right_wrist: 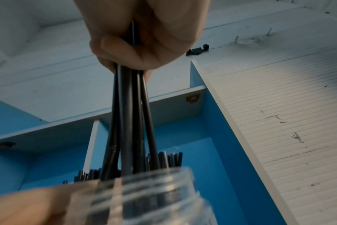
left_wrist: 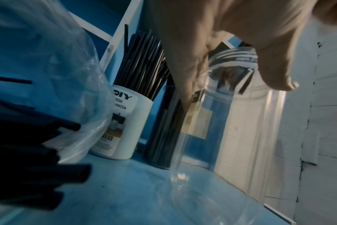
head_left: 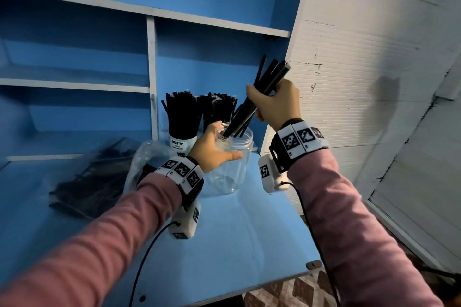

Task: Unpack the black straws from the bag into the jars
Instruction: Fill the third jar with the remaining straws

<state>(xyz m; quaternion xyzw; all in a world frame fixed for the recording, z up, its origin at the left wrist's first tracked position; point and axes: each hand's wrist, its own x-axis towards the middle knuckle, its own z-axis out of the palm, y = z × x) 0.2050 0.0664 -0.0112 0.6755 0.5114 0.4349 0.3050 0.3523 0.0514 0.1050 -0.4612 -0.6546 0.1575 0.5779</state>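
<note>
Left wrist view: left hand (left_wrist: 231, 39) at the neck of a clear jar (left_wrist: 235, 121) on the blue surface (left_wrist: 125, 190).

Fingers on the jar's left side, thumb (left_wrist: 277, 76) down over its right shoulder; dark straw ends (left_wrist: 244, 80) show through the neck, blurred, so count not readable. Behind and left of the jar: a dark bundle of straws (left_wrist: 164, 129), probably in a second clear jar. Further left, a white cup marked "DIY" (left_wrist: 123, 129), upright, filled with black straws (left_wrist: 144, 60). Far left foreground: clear plastic bag (left_wrist: 63, 76), black straws (left_wrist: 38, 175) protruding from its mouth onto the surface.
</note>
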